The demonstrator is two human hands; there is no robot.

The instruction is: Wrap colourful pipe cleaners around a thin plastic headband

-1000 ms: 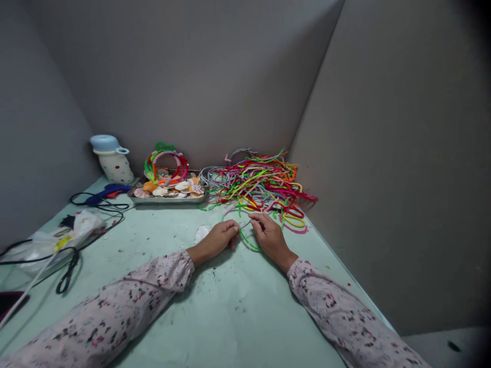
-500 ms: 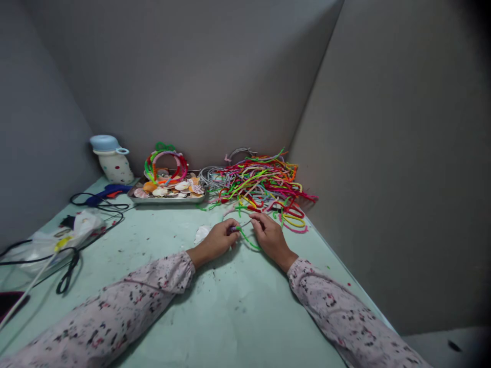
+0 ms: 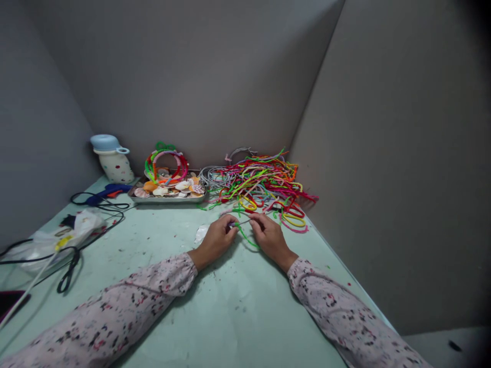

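Wears a long left sleeve (image 3: 115,306) and matching right sleeve (image 3: 343,312), pale pink fabric. Carries scattered small print all over, dark grey-black, reddish pink and bluish, flower-like, too blurred for petals. Draws in just behind the fingers (image 3: 263,220), at wrists, to a gathered left cuff (image 3: 187,271) and right cuff (image 3: 297,271). Looks loose, wrinkled farther back from the fingers.

Pale pink sleeves (image 3: 126,301), speckled with dark, red and bluish flecks; a bright green strand (image 3: 248,240); a pile of stems (image 3: 261,176) in red, pink, yellow, orange and green; a mint-green tabletop (image 3: 238,322); a white bottle (image 3: 116,167) with coloured spots and a light-blue lid (image 3: 104,141); grey walls (image 3: 192,76).
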